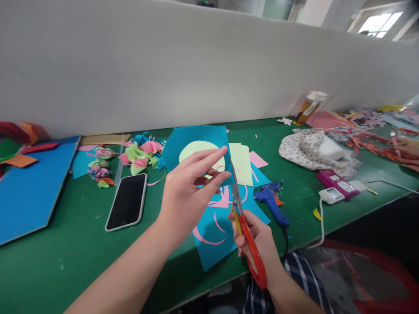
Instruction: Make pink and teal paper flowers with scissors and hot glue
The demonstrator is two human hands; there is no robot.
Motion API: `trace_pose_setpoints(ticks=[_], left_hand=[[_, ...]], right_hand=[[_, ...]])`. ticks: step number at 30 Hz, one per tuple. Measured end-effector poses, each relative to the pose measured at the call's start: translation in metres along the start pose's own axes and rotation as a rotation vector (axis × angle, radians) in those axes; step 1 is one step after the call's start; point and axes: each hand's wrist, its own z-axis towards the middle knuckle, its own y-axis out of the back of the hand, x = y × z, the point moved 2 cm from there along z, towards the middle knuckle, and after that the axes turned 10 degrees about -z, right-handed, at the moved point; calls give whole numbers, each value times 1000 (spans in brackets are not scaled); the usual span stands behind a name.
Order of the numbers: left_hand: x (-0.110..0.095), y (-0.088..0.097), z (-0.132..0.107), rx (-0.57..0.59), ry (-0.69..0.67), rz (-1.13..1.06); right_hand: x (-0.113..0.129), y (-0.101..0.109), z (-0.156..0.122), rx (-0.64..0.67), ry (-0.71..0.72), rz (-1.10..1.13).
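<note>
My left hand point(193, 183) grips a sheet of blue paper point(196, 133) near its right side, raised over the table. A pale green round piece point(193, 150) lies against that blue sheet, partly covered by my fingers. In my right hand point(257, 235) are red-handled scissors point(250, 244), their blades pointing up along the right edge of the blue sheet. Whether the blades are cutting into it is hard to tell. Beneath both hands, a larger blue sheet point(209, 255) carries curved pink paper strips point(209, 240).
Pale green sheets point(244, 161) and a blue glue gun point(273, 203) lie to the right. A phone point(127, 203) and paper flowers point(140, 152) are on the left. Farther right are a patterned cloth point(294, 148), a purple power strip point(337, 182) and another person's hand point(409, 148).
</note>
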Motion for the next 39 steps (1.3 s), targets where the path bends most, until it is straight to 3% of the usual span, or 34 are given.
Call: trace_pose_setpoints(ticks=[9,22,39], left_hand=[[1,1,-1,-19,93,-59],[-2,1,-1,-2,87,-75],[-6,-6,-4,73,87,-53]], right_hand=[[-2,0,2,-6,27,-4],[-10,0,2,108,79,-39],[-2,4,-2,100,40,-35]])
